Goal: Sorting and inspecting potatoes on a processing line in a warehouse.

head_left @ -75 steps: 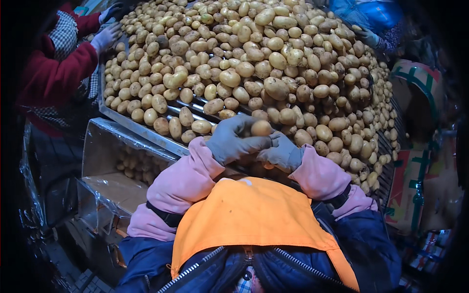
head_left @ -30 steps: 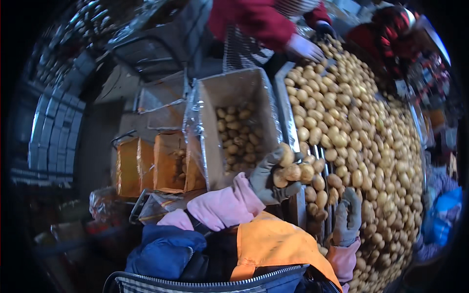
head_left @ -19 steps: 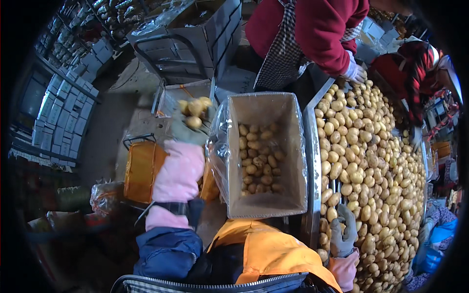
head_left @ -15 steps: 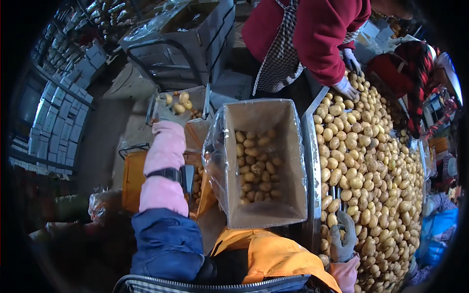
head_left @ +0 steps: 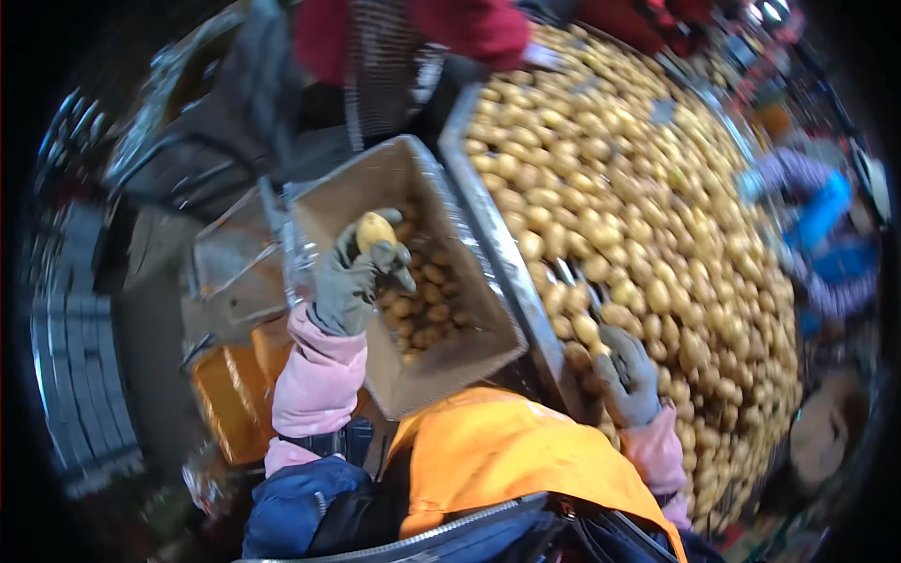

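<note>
The potato sits in the upper part of the gloved left hand, which appears over the left part of the open carton; we see the fingers curled about it, with most of its pale yellow face exposed between them; blur keeps us from fixing each contact point.

We judge it a firm, fairly light, rounded tuber, rigid under ordinary grip pressure; the skin looks smooth and may slip against a gloved surface, and it could bruise if dropped; we advise taking hold around its middle, with thumb and fingers opposed, rather than at a tapered end.

At the gloved right hand, the fingers are partly bent over the near edge of the potato heap; a small potato lies at the fingertips, but we cannot tell whether it is gripped or merely touched.

Inside the carton, loose potatoes cover part of the bottom; its right side stands just beside the metal table rim, which bounds the heap; metal bars show through a gap near that edge.

Farther out, we note an orange-lined container left of the carton, a co-worker's red sleeve beyond, and a blue-and-purple-clad co-worker across the heap.
</note>
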Available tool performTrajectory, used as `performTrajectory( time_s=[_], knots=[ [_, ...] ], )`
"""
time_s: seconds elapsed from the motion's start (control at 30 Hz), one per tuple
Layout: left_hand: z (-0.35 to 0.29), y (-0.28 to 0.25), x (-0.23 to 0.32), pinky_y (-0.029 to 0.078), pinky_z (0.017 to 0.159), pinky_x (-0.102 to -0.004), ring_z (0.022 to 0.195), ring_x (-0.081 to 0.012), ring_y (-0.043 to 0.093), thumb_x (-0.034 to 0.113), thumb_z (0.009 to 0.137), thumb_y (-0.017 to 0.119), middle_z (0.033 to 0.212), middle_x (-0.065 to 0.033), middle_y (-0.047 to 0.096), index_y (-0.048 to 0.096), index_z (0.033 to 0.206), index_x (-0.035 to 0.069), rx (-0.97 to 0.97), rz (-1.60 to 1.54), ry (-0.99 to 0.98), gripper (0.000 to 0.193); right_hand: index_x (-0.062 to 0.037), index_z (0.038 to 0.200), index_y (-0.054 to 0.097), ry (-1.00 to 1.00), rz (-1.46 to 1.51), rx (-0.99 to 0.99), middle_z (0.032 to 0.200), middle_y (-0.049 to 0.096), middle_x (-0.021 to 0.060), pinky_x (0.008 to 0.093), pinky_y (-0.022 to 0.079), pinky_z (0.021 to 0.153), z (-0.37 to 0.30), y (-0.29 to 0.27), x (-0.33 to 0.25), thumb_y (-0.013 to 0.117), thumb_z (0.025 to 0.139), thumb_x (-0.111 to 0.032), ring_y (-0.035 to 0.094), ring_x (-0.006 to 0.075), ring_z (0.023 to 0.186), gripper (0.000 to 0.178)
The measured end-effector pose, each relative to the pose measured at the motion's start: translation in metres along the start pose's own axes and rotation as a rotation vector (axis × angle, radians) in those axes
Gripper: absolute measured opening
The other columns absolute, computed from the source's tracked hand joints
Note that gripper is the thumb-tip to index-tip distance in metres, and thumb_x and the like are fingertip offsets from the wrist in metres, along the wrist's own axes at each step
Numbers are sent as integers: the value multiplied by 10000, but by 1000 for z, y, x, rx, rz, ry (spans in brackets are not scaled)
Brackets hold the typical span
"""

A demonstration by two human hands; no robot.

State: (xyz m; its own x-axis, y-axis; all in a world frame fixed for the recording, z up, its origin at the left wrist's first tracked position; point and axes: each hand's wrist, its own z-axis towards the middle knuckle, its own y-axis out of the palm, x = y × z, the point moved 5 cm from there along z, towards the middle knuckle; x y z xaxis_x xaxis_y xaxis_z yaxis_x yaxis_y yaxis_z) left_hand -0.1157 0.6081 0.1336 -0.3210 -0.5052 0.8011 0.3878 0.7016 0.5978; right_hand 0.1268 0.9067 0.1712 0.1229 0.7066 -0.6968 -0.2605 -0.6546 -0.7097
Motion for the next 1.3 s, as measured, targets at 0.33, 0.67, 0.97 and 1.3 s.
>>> performTrajectory(
  time_s=[0.33, 0.67, 0.97, 1.3],
  knots=[
    [1, 190, -143, 501, 924, -437, 1096, -366, 607, 261, 788, 788, 1201, -209, 630, 732, 1037, 76, -562, 1270, 398, 315, -29, 1194, 637, 42, -121, 240, 1155, 649, 194, 435, 506, 905, -57, -57, 34, 676, 843, -105, 628, 374, 1059, 361],
    [48, 167, -184, 243, 1158, -555, 1376, -317, 433, 342, 981, 504, 1485, -167, 455, 446, 1468, 232, -760, 1886, 382, 502, -97, 1361, 515, -84, -709, -10, 1375, 521, 144, 542, 310, 1107, 24, -33, 72, 682, 810, -232, 463, 325, 1312, 591],
    [112, 145, -182, 342, 1121, -485, 1331, -336, 478, 303, 923, 607, 1524, -195, 396, 466, 1457, 249, -612, 1784, 375, 555, -150, 1370, 524, -106, -752, -112, 1375, 524, 90, 500, 437, 951, 114, -17, 122, 637, 816, -226, 507, 327, 1247, 571],
    [7, 185, -156, 513, 854, -434, 989, -357, 640, 166, 815, 709, 1141, -184, 644, 702, 1027, 55, -744, 1144, 536, 239, -227, 1177, 645, -20, -623, -489, 1092, 669, 119, 479, 535, 772, 116, -26, 86, 646, 853, -306, 665, 329, 949, 333]
  ],
)
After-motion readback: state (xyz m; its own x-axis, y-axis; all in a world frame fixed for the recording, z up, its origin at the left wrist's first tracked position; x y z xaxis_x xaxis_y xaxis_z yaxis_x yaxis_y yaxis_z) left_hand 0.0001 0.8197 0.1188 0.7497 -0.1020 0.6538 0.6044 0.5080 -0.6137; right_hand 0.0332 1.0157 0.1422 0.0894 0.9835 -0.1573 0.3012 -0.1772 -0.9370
